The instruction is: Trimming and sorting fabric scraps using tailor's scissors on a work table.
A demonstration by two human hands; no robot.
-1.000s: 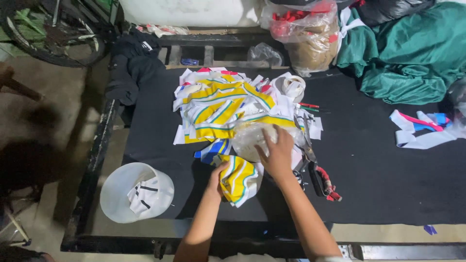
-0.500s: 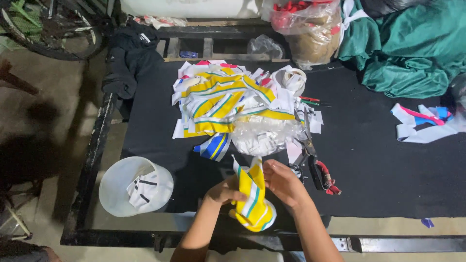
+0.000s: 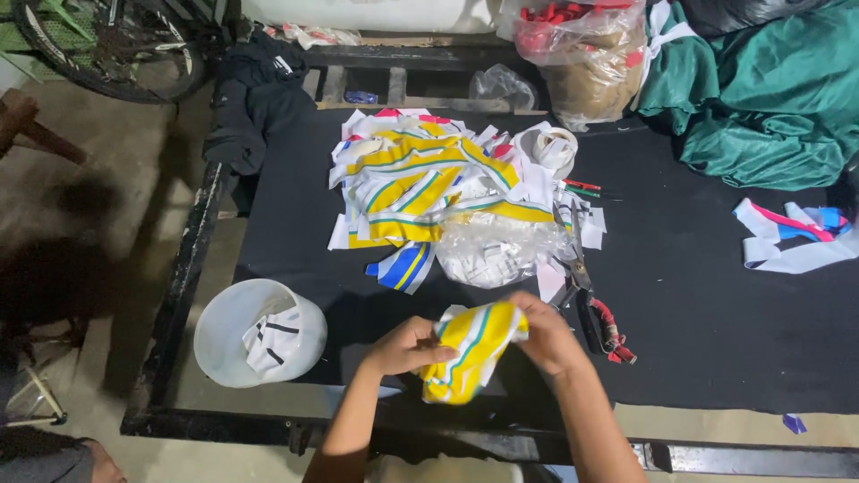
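Observation:
Both my hands hold one yellow, white and teal striped fabric piece above the near edge of the black table. My left hand grips its left side and my right hand grips its right side. Further back lies a pile of similar striped fabric pieces, with a clear plastic bag of white scraps just in front of it. A blue and yellow striped piece lies at the pile's near edge.
A white bucket holding white scraps sits at the table's left edge. Scissors with red-wrapped handles lie right of my hands. Green cloth is heaped at the back right, loose strips at the right, a tape roll behind the pile.
My hands lifted the striped piece off the table near the plastic bag, drew it toward me and have bunched it up between them.

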